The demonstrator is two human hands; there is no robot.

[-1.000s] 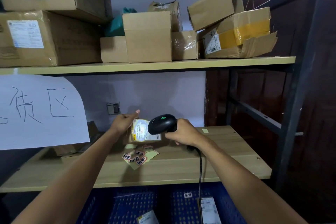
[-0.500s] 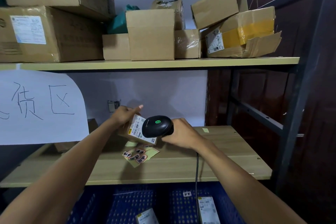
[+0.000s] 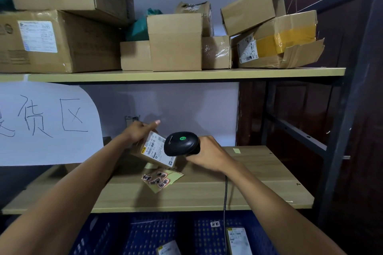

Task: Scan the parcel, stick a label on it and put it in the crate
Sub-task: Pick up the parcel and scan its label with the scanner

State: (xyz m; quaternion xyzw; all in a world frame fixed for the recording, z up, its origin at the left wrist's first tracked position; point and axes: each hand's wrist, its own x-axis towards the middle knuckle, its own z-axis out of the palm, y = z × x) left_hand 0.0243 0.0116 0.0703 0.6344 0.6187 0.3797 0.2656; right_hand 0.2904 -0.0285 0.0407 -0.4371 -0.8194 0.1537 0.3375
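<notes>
My left hand (image 3: 138, 131) grips a small brown parcel (image 3: 152, 150) by its top edge and holds it tilted above the lower wooden shelf (image 3: 207, 192), its white shipping label facing me. My right hand (image 3: 209, 154) is shut on the handle of a black barcode scanner (image 3: 181, 144), whose head covers the parcel's right side. A green light shows on top of the scanner. A sheet of red-and-white stickers (image 3: 159, 179) lies on the shelf just below the parcel. A blue plastic crate (image 3: 149, 234) sits under the shelf with a few labelled parcels in it.
Cardboard boxes (image 3: 175, 42) crowd the upper shelf (image 3: 186, 74). A white paper sign with handwritten characters (image 3: 45, 122) hangs at the left. The scanner cable (image 3: 225, 203) drops over the shelf's front edge. A dark metal rack upright (image 3: 339, 151) stands at the right.
The left hand has lifted the parcel off the shelf and tipped it to the right. The scanner has swung left, over the parcel's label.
</notes>
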